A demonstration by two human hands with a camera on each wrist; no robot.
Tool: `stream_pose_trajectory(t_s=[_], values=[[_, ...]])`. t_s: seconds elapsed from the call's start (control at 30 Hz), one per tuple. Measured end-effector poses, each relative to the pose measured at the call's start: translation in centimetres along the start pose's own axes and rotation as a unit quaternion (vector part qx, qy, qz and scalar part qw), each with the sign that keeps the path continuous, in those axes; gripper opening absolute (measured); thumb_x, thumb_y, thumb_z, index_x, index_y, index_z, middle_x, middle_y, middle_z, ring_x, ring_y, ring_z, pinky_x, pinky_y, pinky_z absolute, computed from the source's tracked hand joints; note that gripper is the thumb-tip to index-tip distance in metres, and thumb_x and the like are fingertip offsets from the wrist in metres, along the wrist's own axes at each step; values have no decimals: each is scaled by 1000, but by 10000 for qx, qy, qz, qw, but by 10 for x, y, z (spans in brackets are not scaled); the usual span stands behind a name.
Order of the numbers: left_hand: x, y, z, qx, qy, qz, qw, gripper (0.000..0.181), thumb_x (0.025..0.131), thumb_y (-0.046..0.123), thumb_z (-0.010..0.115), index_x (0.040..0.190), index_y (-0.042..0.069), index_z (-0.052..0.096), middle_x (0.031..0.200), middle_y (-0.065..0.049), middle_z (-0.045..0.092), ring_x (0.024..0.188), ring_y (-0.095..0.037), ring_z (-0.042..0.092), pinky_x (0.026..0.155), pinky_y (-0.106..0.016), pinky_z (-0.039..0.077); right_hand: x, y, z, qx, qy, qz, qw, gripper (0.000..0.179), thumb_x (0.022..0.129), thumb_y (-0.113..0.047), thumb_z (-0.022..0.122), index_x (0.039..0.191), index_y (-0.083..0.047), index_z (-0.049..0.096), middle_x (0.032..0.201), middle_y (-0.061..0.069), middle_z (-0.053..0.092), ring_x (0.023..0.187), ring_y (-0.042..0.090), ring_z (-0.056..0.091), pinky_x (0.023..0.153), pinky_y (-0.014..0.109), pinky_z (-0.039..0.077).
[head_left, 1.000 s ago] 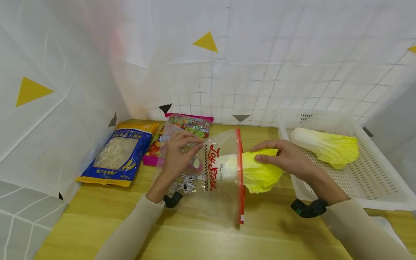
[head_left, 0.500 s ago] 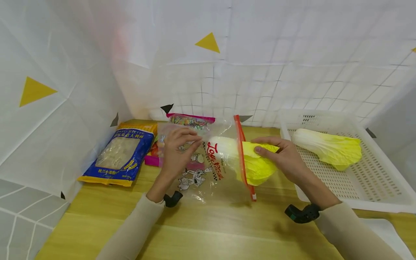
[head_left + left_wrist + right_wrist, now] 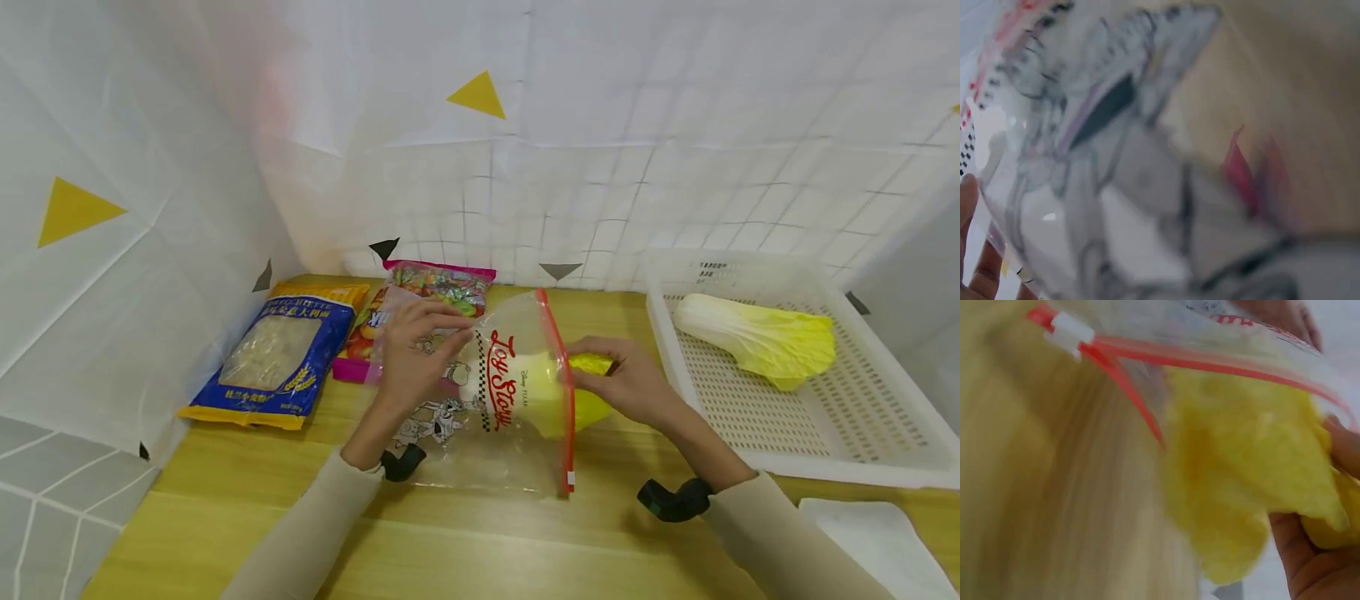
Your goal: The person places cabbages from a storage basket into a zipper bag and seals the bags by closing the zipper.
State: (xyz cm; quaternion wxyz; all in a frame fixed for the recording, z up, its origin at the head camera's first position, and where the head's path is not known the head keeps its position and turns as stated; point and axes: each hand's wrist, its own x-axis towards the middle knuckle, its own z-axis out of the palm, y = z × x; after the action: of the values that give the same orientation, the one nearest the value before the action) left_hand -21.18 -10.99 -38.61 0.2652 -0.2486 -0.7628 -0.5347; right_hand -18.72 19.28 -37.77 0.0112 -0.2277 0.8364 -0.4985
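A clear zip bag [image 3: 517,467] printed with "Toy Story" and cartoon figures lies on its side, its red-edged mouth facing right. Inside it is most of a napa cabbage [image 3: 592,408], whose yellow leaf end sticks out of the mouth. My left hand [image 3: 420,350] pinches the bag's upper side between thumb and fingers. At the mouth, my right hand [image 3: 622,379] grips the leafy end, fingertips right at the red edge. In the right wrist view the white slider [image 3: 1071,332] sits at one end of the parted red zip, beside the yellow leaves [image 3: 1241,456].
A white perforated basket [image 3: 795,433] at the right holds another napa cabbage [image 3: 753,337]. Behind the bag lies a pink candy packet [image 3: 442,287]; left of it, a blue and yellow pasta bag [image 3: 277,358]. A white sheet [image 3: 870,533] lies front right on the wooden table [image 3: 450,550].
My right hand has moved left, and the cabbage has gone deeper into the bag. The bag's mouth swung and tilted, then came back nearer upright. My left hand has stayed nearly in place.
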Motion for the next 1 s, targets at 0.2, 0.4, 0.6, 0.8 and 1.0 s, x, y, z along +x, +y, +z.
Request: stream_pose_trajectory(t_s=[0.2,0.4,0.6,0.8,1.0], values=[[-1,0,2,132,11,-156,9998,9,87,12,81,97,12,82,111,-10,74,120,-27,56,117,-54,26,-2,7,13,1468,67,987,9842,37,95,-21,74,129,-8,68,122,-9,71,110,11,63,80,27,59],[-3,1,1,196,-41,-358,9992,8,90,15,79,97,14,81,112,-8,74,122,-24,55,115,-57,22,-7,21,27,1759,-424,956,9788,41,95,-19,73,133,-8,62,127,2,66,104,19,65,86,31,58],[-1,-4,0,143,-36,-300,9994,8,92,16,77,97,12,81,111,-11,74,120,-22,56,111,-47,35,-16,37,36,1557,-240,823,9841,38,95,-15,73,131,-7,64,127,8,67,102,19,67,86,27,57],[-1,-6,-2,182,-8,-285,9994,8,91,14,77,97,11,81,110,-13,74,121,-26,56,110,-47,35,-22,47,43,1386,-309,722,9872,37,96,-17,72,132,-12,66,127,6,70,97,18,70,81,28,58],[-1,-6,-1,103,25,-324,9994,8,90,11,78,97,10,81,109,-12,74,120,-27,57,110,-47,35,-24,50,49,1476,271,652,9865,25,98,-15,68,120,-3,73,105,-4,77,97,11,70,85,26,58]])
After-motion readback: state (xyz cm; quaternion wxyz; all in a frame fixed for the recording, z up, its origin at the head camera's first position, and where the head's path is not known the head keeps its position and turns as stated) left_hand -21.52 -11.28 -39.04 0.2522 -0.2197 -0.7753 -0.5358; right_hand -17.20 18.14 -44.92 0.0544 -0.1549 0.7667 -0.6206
